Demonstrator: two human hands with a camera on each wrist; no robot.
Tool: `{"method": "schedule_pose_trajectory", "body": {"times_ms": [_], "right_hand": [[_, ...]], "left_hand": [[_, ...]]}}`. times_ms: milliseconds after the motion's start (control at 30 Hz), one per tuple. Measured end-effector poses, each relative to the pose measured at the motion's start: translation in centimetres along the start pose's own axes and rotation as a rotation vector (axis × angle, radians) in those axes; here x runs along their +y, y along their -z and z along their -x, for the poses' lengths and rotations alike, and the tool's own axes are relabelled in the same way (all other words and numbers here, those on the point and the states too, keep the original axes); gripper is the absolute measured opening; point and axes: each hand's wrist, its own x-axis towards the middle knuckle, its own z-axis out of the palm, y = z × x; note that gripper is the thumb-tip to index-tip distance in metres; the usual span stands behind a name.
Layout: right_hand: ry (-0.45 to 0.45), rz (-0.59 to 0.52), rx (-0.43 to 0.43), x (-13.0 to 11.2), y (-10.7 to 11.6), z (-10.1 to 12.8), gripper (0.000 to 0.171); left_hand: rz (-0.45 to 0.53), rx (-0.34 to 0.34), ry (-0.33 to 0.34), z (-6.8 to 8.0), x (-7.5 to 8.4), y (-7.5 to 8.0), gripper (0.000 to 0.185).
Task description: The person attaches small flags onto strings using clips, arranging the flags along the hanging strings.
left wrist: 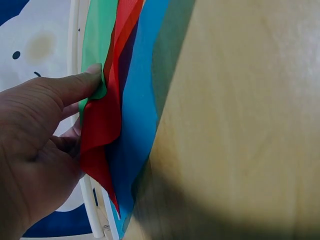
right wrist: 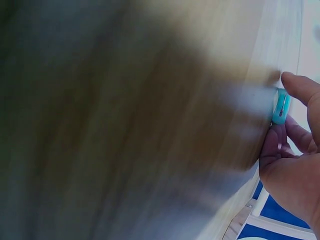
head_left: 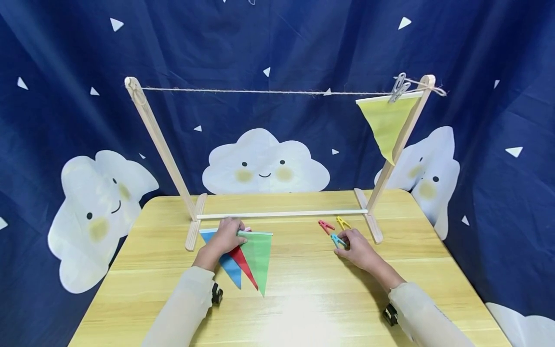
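Wooden rack [head_left: 277,214] stands at the back of the surface [head_left: 303,299], w/ a string [head_left: 269,91] strung between its two posts. One pennant [head_left: 386,123] hangs off the string at the far right, held by a clip [head_left: 399,87]. In front of the rack, left side: a stack of pennants [head_left: 247,258] lying flat, left hand [head_left: 225,237] on its top edge. Right side, near the rack foot: three clothespins [head_left: 333,230] close together, right hand [head_left: 357,248] just in front, fingers [right wrist: 300,87] on the nearest clothespin [right wrist: 281,106].
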Motion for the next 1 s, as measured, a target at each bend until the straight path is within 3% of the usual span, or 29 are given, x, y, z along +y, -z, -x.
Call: {"method": "schedule_pose_trajectory", "body": {"times_ms": [633,1000], "right_hand": [[-0.002,0.003,-0.020,-0.04,0.45,-0.10,0.029],[-0.010,-0.003,-0.033,-0.02,0.59,-0.13,0.027]], "left_hand": [[-0.069,0.094,-0.069,0.30,0.30,-0.20,0.024],[-0.020,0.064,-0.068,0.20,-0.45,-0.47,0.026]]}}
